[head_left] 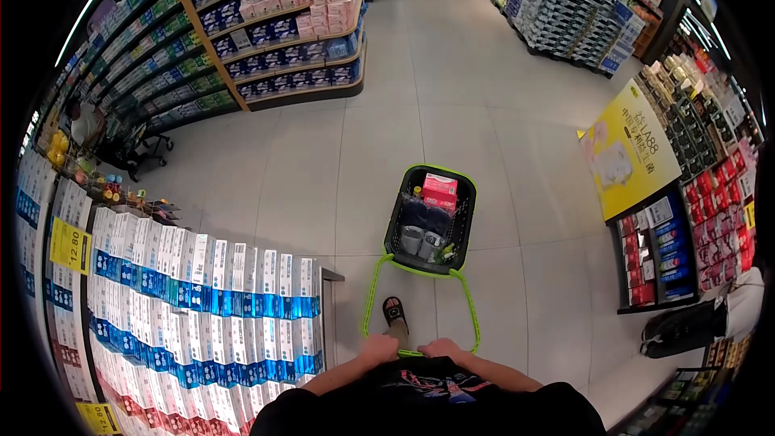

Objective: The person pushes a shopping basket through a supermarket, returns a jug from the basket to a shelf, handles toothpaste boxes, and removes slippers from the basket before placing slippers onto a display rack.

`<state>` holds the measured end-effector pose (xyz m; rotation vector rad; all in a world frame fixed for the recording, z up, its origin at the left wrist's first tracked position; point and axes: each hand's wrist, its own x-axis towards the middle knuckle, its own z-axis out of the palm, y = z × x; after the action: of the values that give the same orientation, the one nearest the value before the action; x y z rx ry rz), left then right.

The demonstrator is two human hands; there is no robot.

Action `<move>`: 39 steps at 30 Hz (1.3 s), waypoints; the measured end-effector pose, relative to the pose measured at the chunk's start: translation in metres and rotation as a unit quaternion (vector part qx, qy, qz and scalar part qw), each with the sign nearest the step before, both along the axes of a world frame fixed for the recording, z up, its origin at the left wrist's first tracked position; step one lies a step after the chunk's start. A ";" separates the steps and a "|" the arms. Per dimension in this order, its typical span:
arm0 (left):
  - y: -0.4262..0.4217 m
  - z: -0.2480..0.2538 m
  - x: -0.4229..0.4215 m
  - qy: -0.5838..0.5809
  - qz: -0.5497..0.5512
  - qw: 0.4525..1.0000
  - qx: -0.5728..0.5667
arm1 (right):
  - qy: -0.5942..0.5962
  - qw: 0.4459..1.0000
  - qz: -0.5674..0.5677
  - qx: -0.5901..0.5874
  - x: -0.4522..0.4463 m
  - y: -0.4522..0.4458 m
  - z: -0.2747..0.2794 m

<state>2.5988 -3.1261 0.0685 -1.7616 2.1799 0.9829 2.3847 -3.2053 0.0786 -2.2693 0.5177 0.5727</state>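
I have open floor (404, 129) past the basket's (463, 218) far and right edges; boxes (206, 307) stand off its near-left corner, and the handle (471, 307) loops across its near side.

Matt, perforated plastic is seen in the basket (462, 226), while smooth floor tiles (452, 97) are lightly glossed and boxes (202, 262) are faced in shiny printed card.

we have a pale tiled floor (379, 137) under us, and directly on it stand the green-rimmed basket (462, 230), our dark sandal (393, 307), a rounded shelf unit (315, 97) and a yellow-signed display stand (630, 153).
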 end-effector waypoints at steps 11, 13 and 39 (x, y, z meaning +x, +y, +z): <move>-0.111 -0.027 0.020 0.029 0.007 0.999 -0.044 | -0.056 0.987 -0.145 -0.036 -0.004 -0.085 -0.039; -0.128 -0.051 0.018 0.013 -0.008 1.000 -0.026 | 0.063 0.980 -0.154 -0.106 0.013 -0.103 0.013; -0.474 -0.012 -0.023 -0.073 0.020 0.992 0.102 | -0.013 0.974 -0.213 -0.078 -0.019 -0.441 0.002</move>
<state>2.5758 -3.6005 0.0569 -1.7291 1.8923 1.0111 2.3652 -3.6463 0.0805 -2.2089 1.0339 0.2922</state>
